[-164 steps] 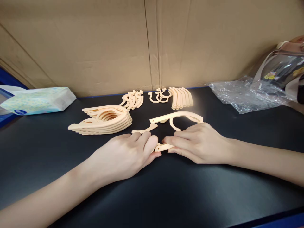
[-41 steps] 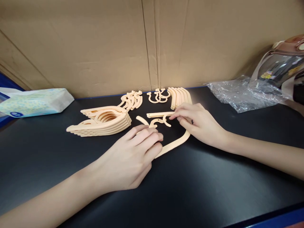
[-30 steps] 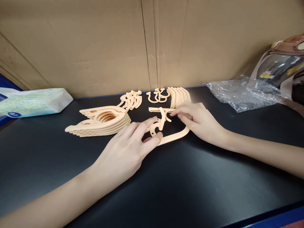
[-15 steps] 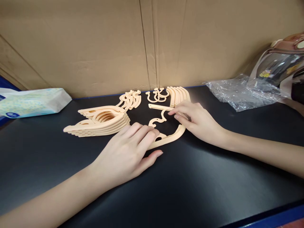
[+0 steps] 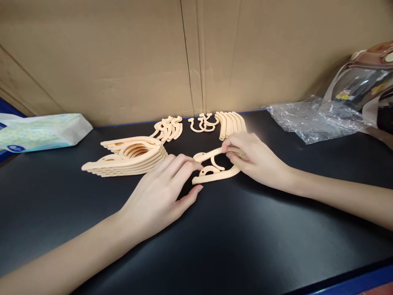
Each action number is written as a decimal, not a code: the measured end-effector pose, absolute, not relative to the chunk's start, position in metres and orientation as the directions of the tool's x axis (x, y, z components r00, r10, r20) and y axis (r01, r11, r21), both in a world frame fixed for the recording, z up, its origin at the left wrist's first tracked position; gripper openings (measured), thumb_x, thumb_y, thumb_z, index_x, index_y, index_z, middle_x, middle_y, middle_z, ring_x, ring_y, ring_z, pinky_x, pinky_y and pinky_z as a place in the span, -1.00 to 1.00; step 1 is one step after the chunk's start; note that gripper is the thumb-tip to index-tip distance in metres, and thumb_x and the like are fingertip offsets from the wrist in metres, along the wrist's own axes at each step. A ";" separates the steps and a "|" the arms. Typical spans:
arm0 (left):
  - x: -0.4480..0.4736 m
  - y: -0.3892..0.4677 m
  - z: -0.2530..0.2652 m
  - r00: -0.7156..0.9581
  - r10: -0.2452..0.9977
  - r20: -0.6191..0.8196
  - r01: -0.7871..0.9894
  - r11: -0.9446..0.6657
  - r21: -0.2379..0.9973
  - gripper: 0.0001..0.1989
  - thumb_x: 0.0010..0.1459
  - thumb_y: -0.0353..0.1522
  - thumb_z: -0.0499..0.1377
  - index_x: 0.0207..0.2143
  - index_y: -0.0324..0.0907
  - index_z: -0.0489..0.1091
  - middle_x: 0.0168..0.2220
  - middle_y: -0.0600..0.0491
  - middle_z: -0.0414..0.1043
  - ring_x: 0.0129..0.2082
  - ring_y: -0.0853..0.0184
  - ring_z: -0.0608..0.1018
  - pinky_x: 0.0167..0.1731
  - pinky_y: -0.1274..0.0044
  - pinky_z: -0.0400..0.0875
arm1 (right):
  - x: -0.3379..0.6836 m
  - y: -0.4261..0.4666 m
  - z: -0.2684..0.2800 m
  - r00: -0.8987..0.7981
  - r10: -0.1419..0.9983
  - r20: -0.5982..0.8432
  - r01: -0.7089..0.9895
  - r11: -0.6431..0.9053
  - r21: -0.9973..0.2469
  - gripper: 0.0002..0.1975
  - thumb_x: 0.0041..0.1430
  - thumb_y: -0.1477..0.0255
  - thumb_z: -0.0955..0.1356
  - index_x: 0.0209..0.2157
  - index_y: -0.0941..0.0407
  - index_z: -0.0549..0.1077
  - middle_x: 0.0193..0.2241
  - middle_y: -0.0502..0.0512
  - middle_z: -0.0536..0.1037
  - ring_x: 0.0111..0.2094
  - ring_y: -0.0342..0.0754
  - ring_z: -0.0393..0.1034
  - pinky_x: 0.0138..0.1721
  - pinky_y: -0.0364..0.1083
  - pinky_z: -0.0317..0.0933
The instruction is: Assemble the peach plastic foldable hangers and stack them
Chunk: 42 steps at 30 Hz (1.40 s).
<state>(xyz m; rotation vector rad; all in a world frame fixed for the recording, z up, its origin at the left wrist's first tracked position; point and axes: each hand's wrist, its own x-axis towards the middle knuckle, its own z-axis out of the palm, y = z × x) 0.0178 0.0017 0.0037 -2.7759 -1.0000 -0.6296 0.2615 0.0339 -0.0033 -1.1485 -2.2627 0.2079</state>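
Note:
A cream folding hanger (image 5: 219,175) lies on the black table, its two arms close together and pointing left. Thumb and fingers of my right hand (image 5: 258,159) are closed on its upper arm near the right bend. My left hand (image 5: 166,184) is at the hanger's left end, thumb spread from the fingers; a fingertip reaches the upper arm's tip. A curved hook part shows between the arms. To the left, partly behind my left hand, is a stack of folded hangers (image 5: 138,167).
Behind stand loose cream hooks (image 5: 201,128), more curved pieces (image 5: 172,130) and a row of hanger arms (image 5: 231,123). A tissue pack (image 5: 46,133) lies left. Clear plastic wrap (image 5: 310,121) and a bottle (image 5: 353,86) are right. A cardboard wall (image 5: 123,61) borders the back.
The hanger's upper arm has swung toward the lower arm, and the hook part has turned between them. My left hand has shifted slightly left; my right fingers now grip the upper arm.

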 end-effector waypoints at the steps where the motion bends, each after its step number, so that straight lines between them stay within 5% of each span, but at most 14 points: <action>1: 0.018 0.002 0.004 0.696 0.578 0.426 0.630 -0.776 0.023 -0.84 0.27 -0.42 0.11 -0.09 -0.23 0.32 -0.14 -0.01 0.43 -0.18 0.24 0.47 -0.22 0.44 0.35 | 0.261 0.033 -0.003 -0.459 0.772 0.439 0.682 0.623 -0.382 -0.83 0.11 0.64 0.23 -0.34 0.07 0.30 -0.35 0.02 0.49 -0.26 -0.01 0.32 -0.18 -0.03 0.11; 8: 0.017 -0.001 0.004 0.794 0.452 0.407 0.499 -0.867 -0.009 -0.89 0.32 -0.42 0.08 -0.14 -0.21 0.37 -0.34 0.06 0.45 -0.36 0.33 0.45 -0.39 0.51 0.29 | 0.258 0.028 -0.003 -0.482 0.747 0.457 0.683 0.648 -0.338 -0.86 0.11 0.60 0.28 -0.35 0.07 0.26 -0.37 -0.01 0.47 -0.31 -0.04 0.30 -0.18 -0.04 0.09; 15: 0.017 0.000 0.004 0.822 0.431 0.372 0.486 -0.871 -0.066 -0.76 0.34 -0.36 0.04 0.01 -0.18 0.36 -0.30 0.06 0.45 -0.33 0.31 0.51 -0.36 0.52 0.35 | 0.259 0.026 0.000 -0.575 0.681 0.454 0.593 0.729 -0.342 -0.86 0.25 0.39 0.29 -0.16 0.08 0.39 -0.38 0.03 0.46 -0.28 -0.01 0.33 -0.10 0.02 0.12; 19: 0.015 0.000 0.003 0.837 0.405 0.367 0.474 -0.872 -0.119 -0.74 0.37 -0.32 0.01 0.03 -0.13 0.35 -0.35 0.08 0.41 -0.35 0.31 0.49 -0.43 0.52 0.31 | 0.262 0.029 0.003 -0.599 0.685 0.415 0.490 0.723 -0.486 -0.80 0.29 0.33 0.29 -0.12 0.11 0.43 -0.38 0.03 0.47 -0.30 -0.06 0.34 -0.17 -0.02 0.17; 24: 0.014 -0.001 0.001 0.836 0.412 0.362 0.483 -0.866 -0.128 -0.73 0.37 -0.30 0.00 0.04 -0.11 0.34 -0.34 0.09 0.40 -0.39 0.33 0.46 -0.44 0.52 0.30 | 0.262 0.033 0.005 -0.618 0.742 0.260 0.304 0.531 -0.791 -0.77 0.29 0.38 0.31 -0.06 0.16 0.40 -0.46 -0.02 0.51 -0.41 -0.13 0.39 -0.33 -0.11 0.24; 30: 0.015 -0.003 0.001 0.812 0.456 0.365 0.523 -0.845 -0.108 -0.70 0.38 -0.25 -0.03 0.06 -0.13 0.33 -0.18 0.03 0.46 -0.30 0.30 0.48 -0.37 0.48 0.34 | 0.263 0.030 0.008 -0.685 0.693 0.224 0.196 0.472 -0.859 -0.76 0.28 0.46 0.31 -0.03 0.20 0.35 -0.42 0.01 0.56 -0.38 -0.12 0.48 -0.27 -0.10 0.33; 35: 0.015 -0.003 0.004 0.796 0.483 0.365 0.540 -0.839 -0.065 -0.66 0.41 -0.25 -0.09 0.09 -0.20 0.28 -0.05 -0.03 0.46 -0.18 0.25 0.48 -0.25 0.45 0.36 | 0.265 0.026 0.005 -0.741 0.578 0.342 0.219 0.689 -0.691 -0.76 0.34 0.36 0.27 -0.05 0.19 0.40 -0.37 0.05 0.56 -0.35 -0.13 0.44 -0.30 -0.14 0.28; 39: 0.019 -0.010 0.005 0.734 0.580 0.354 0.587 -0.803 0.099 -0.70 0.39 -0.23 -0.03 0.05 -0.18 0.26 -0.07 0.00 0.45 -0.16 0.24 0.47 -0.21 0.43 0.35 | 0.264 0.024 -0.001 -0.774 0.439 0.456 0.234 0.868 -0.439 -0.42 0.30 0.01 0.20 0.08 0.22 0.31 -0.24 0.17 0.55 -0.27 -0.05 0.39 -0.24 -0.07 0.27; 42: 0.022 -0.018 0.004 0.638 0.672 0.375 0.639 -0.735 0.228 -0.75 0.34 -0.24 0.05 0.00 -0.14 0.26 -0.13 0.05 0.44 -0.19 0.26 0.46 -0.22 0.43 0.36 | 0.261 0.021 -0.003 -0.817 0.356 0.454 0.236 0.924 -0.299 -0.37 0.31 -0.02 0.15 0.13 0.23 0.25 -0.13 0.25 0.54 -0.23 -0.03 0.37 -0.22 -0.05 0.28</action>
